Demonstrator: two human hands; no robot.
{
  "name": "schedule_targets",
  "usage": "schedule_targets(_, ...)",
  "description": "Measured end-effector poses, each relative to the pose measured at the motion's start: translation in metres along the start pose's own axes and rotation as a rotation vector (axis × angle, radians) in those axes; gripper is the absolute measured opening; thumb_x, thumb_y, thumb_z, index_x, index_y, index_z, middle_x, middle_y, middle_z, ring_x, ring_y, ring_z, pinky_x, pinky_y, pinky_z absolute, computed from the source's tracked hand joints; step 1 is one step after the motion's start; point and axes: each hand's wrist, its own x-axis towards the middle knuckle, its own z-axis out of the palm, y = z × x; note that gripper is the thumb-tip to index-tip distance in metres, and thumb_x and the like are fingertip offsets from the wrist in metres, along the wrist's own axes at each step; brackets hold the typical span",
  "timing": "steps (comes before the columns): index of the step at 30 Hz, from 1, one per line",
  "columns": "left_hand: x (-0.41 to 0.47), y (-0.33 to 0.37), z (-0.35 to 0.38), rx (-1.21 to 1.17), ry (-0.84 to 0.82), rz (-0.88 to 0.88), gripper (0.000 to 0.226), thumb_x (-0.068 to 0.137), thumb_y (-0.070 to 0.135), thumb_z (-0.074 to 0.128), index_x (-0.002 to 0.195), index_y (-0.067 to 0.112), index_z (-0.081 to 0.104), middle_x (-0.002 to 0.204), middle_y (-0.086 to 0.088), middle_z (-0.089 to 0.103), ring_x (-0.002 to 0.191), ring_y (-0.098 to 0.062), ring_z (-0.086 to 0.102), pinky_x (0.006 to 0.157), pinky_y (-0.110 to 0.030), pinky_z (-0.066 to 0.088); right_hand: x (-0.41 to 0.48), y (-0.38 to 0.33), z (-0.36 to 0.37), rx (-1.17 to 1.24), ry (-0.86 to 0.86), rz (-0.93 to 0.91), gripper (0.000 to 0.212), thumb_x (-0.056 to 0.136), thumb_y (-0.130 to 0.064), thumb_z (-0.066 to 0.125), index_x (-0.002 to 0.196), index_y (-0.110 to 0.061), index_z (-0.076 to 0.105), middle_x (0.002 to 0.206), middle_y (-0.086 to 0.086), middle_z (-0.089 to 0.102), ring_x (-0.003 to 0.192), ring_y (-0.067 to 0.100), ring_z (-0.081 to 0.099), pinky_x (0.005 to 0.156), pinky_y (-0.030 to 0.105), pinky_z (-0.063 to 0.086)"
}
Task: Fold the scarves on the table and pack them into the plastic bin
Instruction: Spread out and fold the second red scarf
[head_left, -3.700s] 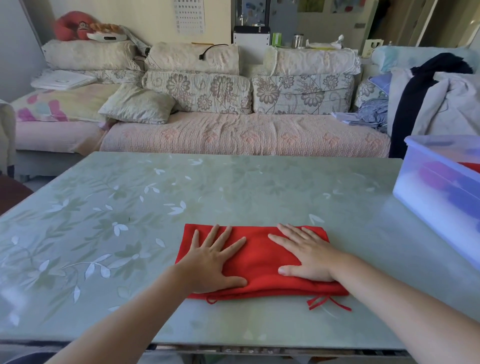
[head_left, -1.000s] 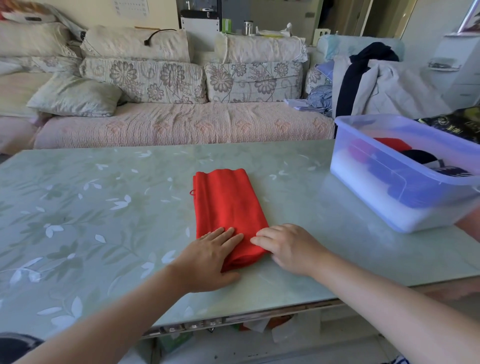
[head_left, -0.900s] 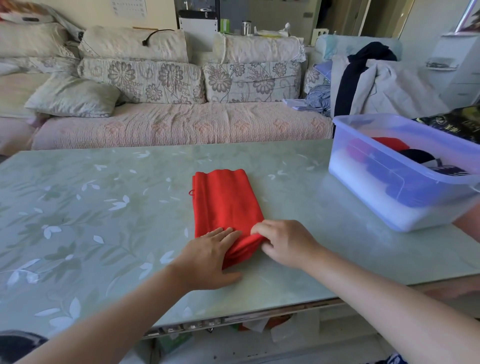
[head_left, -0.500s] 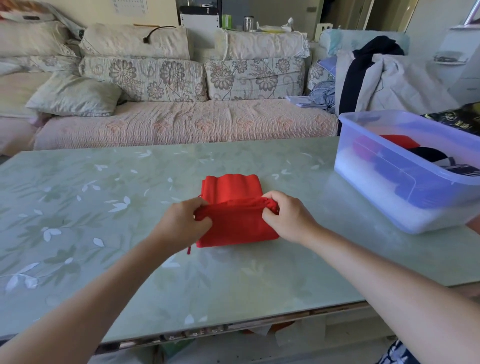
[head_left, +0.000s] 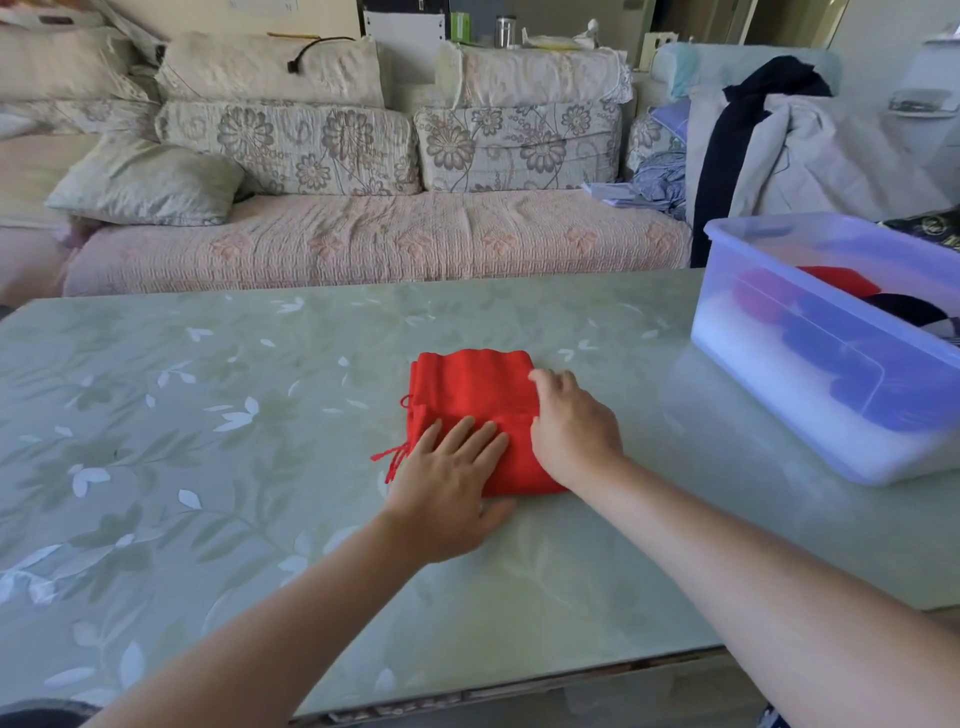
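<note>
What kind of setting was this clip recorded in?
Most likely a home living room: a long sofa with floral cushions runs behind the table, and loose clothes are draped at its right end.

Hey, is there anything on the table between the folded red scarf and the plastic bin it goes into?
Nothing visible. The table is bare between the red scarf and the plastic bin on its right. The left hand and right hand lie directly on the scarf. The bin has no lid on.
</note>
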Motion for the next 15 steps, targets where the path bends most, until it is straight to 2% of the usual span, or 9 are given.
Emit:
schedule_targets(1, 0.0, -0.001, 0.005, 0.012, -0.076, -0.021, 0.081, 0.083, 0.067, 0.033, 0.151, 0.023, 0.035, 0.157, 0.0, 0.034, 0.145, -0.025, 0.03, 0.119, -0.052, 0.02, 0.001, 0.001, 0.0, -0.029, 0.083, -0.148, 0.042, 0.09, -0.011, 0.055, 0.13, -0.021, 0.054, 0.117, 0.005, 0.057, 0.1, 0.029, 0.061, 0.076, 0.04, 0.049)
schedule_targets(3, 0.002, -0.002, 0.009, 0.015, -0.107, -0.039, 0.085, 0.081, 0.072, 0.029, 0.154, 0.029, 0.025, 0.161, 0.001, 0.024, 0.148, -0.026, 0.021, 0.119, -0.055, 0.012, 0.004, 0.003, 0.002, -0.034, 0.227, -0.446, 0.025, 0.085, -0.013, 0.058, 0.105, -0.02, 0.07, 0.1, 0.002, 0.062, 0.086, 0.028, 0.062, 0.067, 0.04, 0.051)
schedule_targets(4, 0.003, -0.004, 0.009, 0.016, -0.103, -0.052, 0.086, 0.08, 0.074, 0.028, 0.154, 0.031, 0.024, 0.161, 0.002, 0.022, 0.148, -0.027, 0.02, 0.119, -0.056, 0.012, 0.003, 0.004, 0.002, -0.018, 0.241, -0.546, 0.02, 0.086, -0.02, 0.055, 0.096, -0.019, 0.073, 0.094, 0.001, 0.064, 0.082, 0.027, 0.062, 0.065, 0.039, 0.052)
schedule_targets(5, 0.003, -0.007, 0.008, 0.003, -0.107, -0.07, 0.087, 0.078, 0.076, 0.026, 0.153, 0.033, 0.023, 0.162, 0.002, 0.021, 0.148, -0.028, 0.021, 0.119, -0.055, 0.013, 0.0, 0.004, 0.001, 0.012, 0.188, -0.584, 0.026, 0.088, -0.03, 0.051, 0.095, -0.019, 0.074, 0.094, 0.0, 0.066, 0.082, 0.027, 0.063, 0.065, 0.04, 0.054)
schedule_targets(7, 0.003, -0.015, 0.008, -0.069, -0.116, -0.09, 0.093, 0.075, 0.08, 0.02, 0.154, 0.032, 0.022, 0.162, 0.002, 0.021, 0.148, -0.028, 0.022, 0.119, -0.05, 0.017, -0.01, 0.004, -0.002, 0.05, -0.011, -0.542, 0.047, 0.086, -0.049, 0.048, 0.114, -0.02, 0.071, 0.112, -0.001, 0.067, 0.1, 0.024, 0.064, 0.077, 0.041, 0.056)
schedule_targets(9, 0.003, -0.024, 0.009, -0.149, -0.124, -0.077, 0.1, 0.07, 0.083, 0.02, 0.155, 0.03, 0.02, 0.162, 0.003, 0.019, 0.149, -0.023, 0.02, 0.121, -0.042, 0.016, -0.017, 0.01, -0.005, -0.028, -0.218, -0.491, 0.07, 0.082, -0.056, 0.052, 0.143, -0.022, 0.051, 0.143, -0.003, 0.052, 0.129, 0.019, 0.049, 0.1, 0.04, 0.049)
schedule_targets(10, 0.002, -0.029, 0.007, -0.186, -0.125, -0.071, 0.103, 0.068, 0.083, 0.022, 0.155, 0.028, 0.02, 0.162, 0.003, 0.02, 0.149, -0.021, 0.019, 0.122, -0.037, 0.015, -0.018, 0.014, -0.007, -0.063, -0.295, -0.471, 0.078, 0.081, -0.053, 0.056, 0.151, -0.024, 0.038, 0.152, -0.004, 0.041, 0.139, 0.016, 0.038, 0.108, 0.038, 0.042)
schedule_targets(12, 0.0, -0.039, 0.004, -0.274, -0.104, -0.067, 0.106, 0.065, 0.081, 0.03, 0.154, 0.024, 0.023, 0.161, 0.003, 0.023, 0.149, -0.015, 0.019, 0.119, -0.027, 0.013, -0.018, 0.018, -0.01, -0.056, -0.379, -0.42, 0.084, 0.081, -0.042, 0.061, 0.156, -0.026, 0.026, 0.159, -0.007, 0.029, 0.145, 0.013, 0.027, 0.115, 0.034, 0.034)
schedule_targets(15, -0.007, -0.053, 0.0, -0.367, -0.118, -0.061, 0.103, 0.067, 0.077, 0.043, 0.153, 0.023, 0.026, 0.158, 0.004, 0.029, 0.146, -0.011, 0.025, 0.115, -0.02, 0.017, -0.016, 0.02, -0.012, 0.079, -0.394, -0.313, 0.076, 0.083, -0.031, 0.063, 0.153, -0.026, 0.034, 0.157, -0.007, 0.036, 0.142, 0.012, 0.036, 0.115, 0.026, 0.031)
